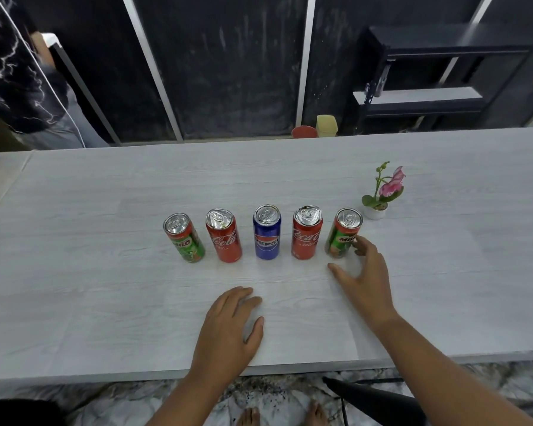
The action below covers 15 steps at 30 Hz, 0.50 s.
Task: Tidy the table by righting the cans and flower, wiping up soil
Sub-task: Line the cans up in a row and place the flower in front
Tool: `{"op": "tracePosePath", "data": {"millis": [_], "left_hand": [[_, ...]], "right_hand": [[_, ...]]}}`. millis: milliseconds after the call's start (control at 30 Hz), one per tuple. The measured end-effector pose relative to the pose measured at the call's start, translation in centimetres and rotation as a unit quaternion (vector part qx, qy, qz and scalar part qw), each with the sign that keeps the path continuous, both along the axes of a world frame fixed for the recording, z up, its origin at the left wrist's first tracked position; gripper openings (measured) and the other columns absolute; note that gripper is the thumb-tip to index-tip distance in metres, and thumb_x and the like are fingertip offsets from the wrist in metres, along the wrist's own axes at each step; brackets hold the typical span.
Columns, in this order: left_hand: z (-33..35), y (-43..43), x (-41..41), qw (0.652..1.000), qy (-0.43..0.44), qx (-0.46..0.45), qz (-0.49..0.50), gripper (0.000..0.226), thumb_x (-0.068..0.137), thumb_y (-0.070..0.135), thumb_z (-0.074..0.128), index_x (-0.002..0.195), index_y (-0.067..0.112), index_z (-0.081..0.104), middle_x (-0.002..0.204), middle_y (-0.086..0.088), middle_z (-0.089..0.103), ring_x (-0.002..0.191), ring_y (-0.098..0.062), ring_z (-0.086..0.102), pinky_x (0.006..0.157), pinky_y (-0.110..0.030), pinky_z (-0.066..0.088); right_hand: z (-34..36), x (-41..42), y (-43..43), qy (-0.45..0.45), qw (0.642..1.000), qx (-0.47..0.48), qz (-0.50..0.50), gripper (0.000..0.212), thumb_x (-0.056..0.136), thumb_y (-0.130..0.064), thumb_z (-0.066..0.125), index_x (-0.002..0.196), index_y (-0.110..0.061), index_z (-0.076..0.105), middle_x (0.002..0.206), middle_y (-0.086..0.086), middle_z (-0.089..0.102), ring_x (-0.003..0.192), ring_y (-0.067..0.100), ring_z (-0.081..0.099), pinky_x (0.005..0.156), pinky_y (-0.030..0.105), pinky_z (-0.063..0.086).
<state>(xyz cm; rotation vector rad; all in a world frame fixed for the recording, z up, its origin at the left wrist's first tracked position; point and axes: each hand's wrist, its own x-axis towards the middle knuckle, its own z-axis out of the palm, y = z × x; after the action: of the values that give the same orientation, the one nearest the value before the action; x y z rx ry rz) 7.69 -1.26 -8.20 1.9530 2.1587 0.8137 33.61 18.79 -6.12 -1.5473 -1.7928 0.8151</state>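
From the head camera, five slim cans stand upright in a row across the middle of the pale wood-grain tabletop (105, 272). From the left they run: a green Milo can (184, 238), a red Coca-Cola can (224, 235), a blue Pepsi can (267, 232), a second red Coca-Cola can (306, 233) and a second green Milo can (344, 233). All five show their silver tops with the pull tabs in place. Just behind and to the right of the last can stands a small white pot (374, 213) holding a pink flower (391, 184) on a green stem, upright.

The left hand (231, 330) lies palm down on the tabletop near the front edge, its fingers (242, 295) loosely spread and holding nothing. The right hand (365, 279) reaches toward the right-hand Milo can with its fingers (362, 244) spread wide; the fingertips sit just beside the can's right side, and whether they touch it cannot be told. The thumb points left along the tabletop below the can.

Beyond the far edge stand a red cup (304, 132) and a yellowish container (326, 126), with a dark shelf unit (443, 72) to the right.
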Motion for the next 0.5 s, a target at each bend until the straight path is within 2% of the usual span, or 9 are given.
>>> {"op": "tracePosePath", "data": {"millis": [100, 233, 367, 500], "left_hand": [[-0.1, 0.0, 0.0, 1.0, 0.003, -0.002, 0.002, 0.036, 0.105, 0.042, 0.062, 0.135, 0.026, 0.071, 0.147, 0.009, 0.061, 0.142, -0.014, 0.055, 0.12, -0.035, 0.045], [-0.4, 0.1, 0.0, 1.0, 0.002, -0.007, 0.005, 0.036, 0.103, 0.041, 0.065, 0.136, 0.028, 0.07, 0.148, 0.012, 0.059, 0.142, -0.012, 0.054, 0.117, -0.038, 0.049], [-0.6, 0.2, 0.0, 1.0, 0.005, -0.01, 0.006, 0.036, 0.102, 0.041, 0.067, 0.137, 0.029, 0.07, 0.148, 0.013, 0.058, 0.143, -0.011, 0.053, 0.117, -0.037, 0.048], [-0.6, 0.2, 0.0, 1.0, 0.006, -0.008, 0.006, 0.036, 0.102, 0.041, 0.067, 0.136, 0.029, 0.07, 0.147, 0.013, 0.059, 0.143, -0.011, 0.053, 0.118, -0.035, 0.046]], "right_hand": [[-0.5, 2.0, -2.1, -0.056, 0.998, 0.032, -0.002, 0.074, 0.089, -0.037, 0.086, 0.153, -0.021, 0.051, 0.148, 0.0, 0.059, 0.14, 0.023, 0.052, 0.118, 0.051, 0.043], [-1.1, 4.0, -2.5, -0.046, 0.998, 0.047, -0.015, 0.062, 0.095, -0.028, 0.081, 0.151, -0.02, 0.056, 0.153, 0.001, 0.057, 0.146, 0.027, 0.049, 0.12, 0.057, 0.041], [-0.4, 4.7, 2.0, -0.037, 0.998, 0.017, -0.047, 0.058, 0.097, -0.031, 0.078, 0.15, -0.019, 0.058, 0.151, 0.005, 0.06, 0.142, 0.027, 0.052, 0.121, 0.052, 0.04], [0.8, 4.0, 7.9, 0.026, 0.995, -0.041, -0.083, 0.069, 0.096, -0.042, 0.077, 0.157, -0.02, 0.053, 0.157, 0.001, 0.058, 0.147, 0.021, 0.05, 0.122, 0.037, 0.037]]}}
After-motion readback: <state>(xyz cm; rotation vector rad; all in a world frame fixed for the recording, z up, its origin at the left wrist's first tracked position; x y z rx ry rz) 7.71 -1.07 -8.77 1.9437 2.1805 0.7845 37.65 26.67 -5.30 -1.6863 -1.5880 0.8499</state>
